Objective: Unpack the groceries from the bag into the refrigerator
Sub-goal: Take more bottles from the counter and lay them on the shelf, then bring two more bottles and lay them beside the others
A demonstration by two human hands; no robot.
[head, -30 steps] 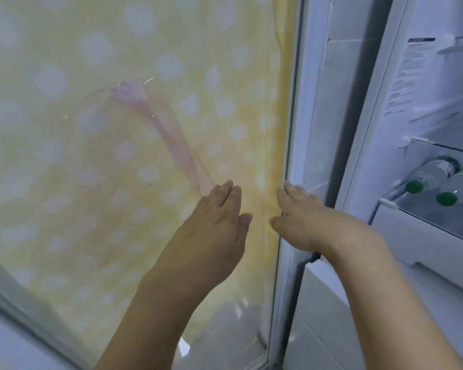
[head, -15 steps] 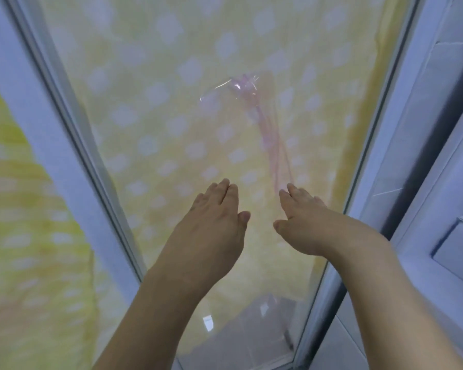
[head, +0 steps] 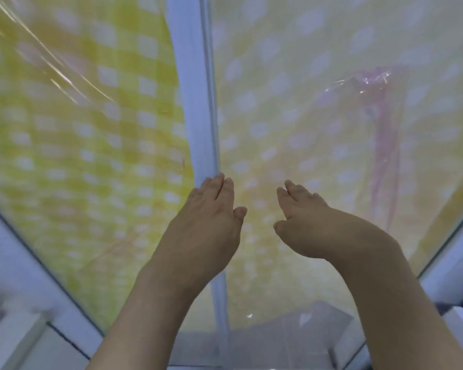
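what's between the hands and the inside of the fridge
A glossy reflective panel, apparently a shut door, fills the view. The left hand and right hand reach toward it, holding nothing. No fridge interior or groceries show.

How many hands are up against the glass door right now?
2. The left hand lies flat by the white centre frame; the right hand is beside it, over the right pane. Neither holds anything.

Pink bag [head: 380, 108] blurred behind glass; forearms cropped.
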